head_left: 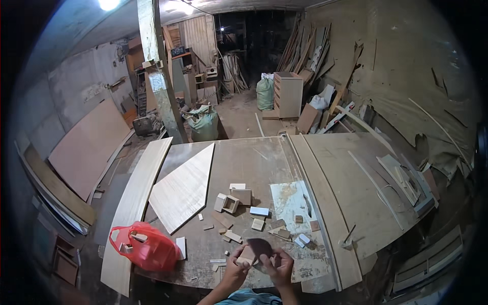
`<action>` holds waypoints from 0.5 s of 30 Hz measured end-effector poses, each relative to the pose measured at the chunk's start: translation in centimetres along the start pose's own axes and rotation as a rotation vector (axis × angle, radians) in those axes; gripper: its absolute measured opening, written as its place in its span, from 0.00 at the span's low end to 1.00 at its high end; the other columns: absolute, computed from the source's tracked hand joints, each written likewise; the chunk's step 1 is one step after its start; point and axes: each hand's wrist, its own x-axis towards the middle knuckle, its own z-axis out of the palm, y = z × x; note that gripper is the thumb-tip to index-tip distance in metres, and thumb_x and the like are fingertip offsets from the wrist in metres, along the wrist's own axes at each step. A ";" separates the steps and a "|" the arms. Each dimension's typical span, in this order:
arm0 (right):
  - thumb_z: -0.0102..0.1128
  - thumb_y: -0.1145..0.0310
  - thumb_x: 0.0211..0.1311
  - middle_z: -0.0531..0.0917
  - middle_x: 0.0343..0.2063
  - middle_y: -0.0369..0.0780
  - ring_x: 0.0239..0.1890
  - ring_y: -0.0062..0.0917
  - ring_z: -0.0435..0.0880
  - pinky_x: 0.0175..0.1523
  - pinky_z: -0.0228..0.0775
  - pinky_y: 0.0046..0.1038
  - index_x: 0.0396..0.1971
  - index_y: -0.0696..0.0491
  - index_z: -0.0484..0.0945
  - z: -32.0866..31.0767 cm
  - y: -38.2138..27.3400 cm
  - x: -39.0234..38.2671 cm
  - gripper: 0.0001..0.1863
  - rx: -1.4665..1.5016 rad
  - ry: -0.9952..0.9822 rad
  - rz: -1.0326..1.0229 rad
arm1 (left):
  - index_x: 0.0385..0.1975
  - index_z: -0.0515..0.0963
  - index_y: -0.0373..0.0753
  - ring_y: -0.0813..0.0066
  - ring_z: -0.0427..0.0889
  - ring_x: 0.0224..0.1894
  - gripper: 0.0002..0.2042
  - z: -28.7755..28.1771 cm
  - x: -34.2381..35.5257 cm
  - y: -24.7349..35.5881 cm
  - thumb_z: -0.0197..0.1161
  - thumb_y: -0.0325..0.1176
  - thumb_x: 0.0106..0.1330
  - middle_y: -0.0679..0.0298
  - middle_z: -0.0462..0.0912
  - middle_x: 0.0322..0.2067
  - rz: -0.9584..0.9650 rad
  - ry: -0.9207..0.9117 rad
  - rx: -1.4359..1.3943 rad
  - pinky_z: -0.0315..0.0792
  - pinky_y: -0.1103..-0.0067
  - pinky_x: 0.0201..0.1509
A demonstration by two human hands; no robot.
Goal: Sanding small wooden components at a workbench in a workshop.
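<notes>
Near the table's front edge, my left hand (236, 266) is closed around a small light wooden block (246, 255). My right hand (279, 266), close beside it, grips a dark brown piece (260, 247) that looks like a sheet of sandpaper with a rounded upper edge. The sheet stands up against the block's right side; whether they touch cannot be made out. Just beyond my hands lie several small wooden offcuts, among them a pale block (257, 223), a white-topped block (259, 211) and a hollow wooden box (231, 204).
A red plastic bag (152, 248) with wood pieces sits at the table's left front. Behind it lies an angled pale board (185, 190). Long planks (134, 213) flank the worktable (239, 157). A post (162, 91), filled sacks (203, 126) and a drawer cabinet (288, 96) stand farther back.
</notes>
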 end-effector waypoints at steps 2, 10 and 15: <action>0.74 0.67 0.58 0.83 0.30 0.33 0.32 0.13 0.76 0.38 0.68 0.20 0.35 0.58 0.81 -0.7 0.7 -0.4 0.12 -0.097 -0.025 0.008 | 0.67 0.61 0.30 0.68 0.79 0.57 0.50 1.5 -0.2 0.3 0.83 0.45 0.48 0.58 0.76 0.56 0.002 0.033 -0.044 0.76 0.74 0.62; 0.73 0.71 0.58 0.83 0.32 0.35 0.37 0.17 0.79 0.43 0.70 0.19 0.38 0.58 0.81 -0.4 -1.3 -0.7 0.12 -0.051 -0.051 -0.037 | 0.68 0.62 0.34 0.68 0.77 0.60 0.45 1.1 -0.2 0.3 0.80 0.45 0.53 0.59 0.75 0.58 -0.058 0.003 -0.063 0.73 0.67 0.66; 0.73 0.70 0.57 0.82 0.29 0.34 0.36 0.15 0.78 0.41 0.69 0.21 0.34 0.59 0.80 -1.5 0.1 -0.3 0.11 -0.246 0.139 -0.039 | 0.70 0.59 0.36 0.67 0.77 0.60 0.47 2.5 0.0 0.7 0.76 0.53 0.54 0.59 0.75 0.59 -0.108 0.035 -0.057 0.73 0.70 0.65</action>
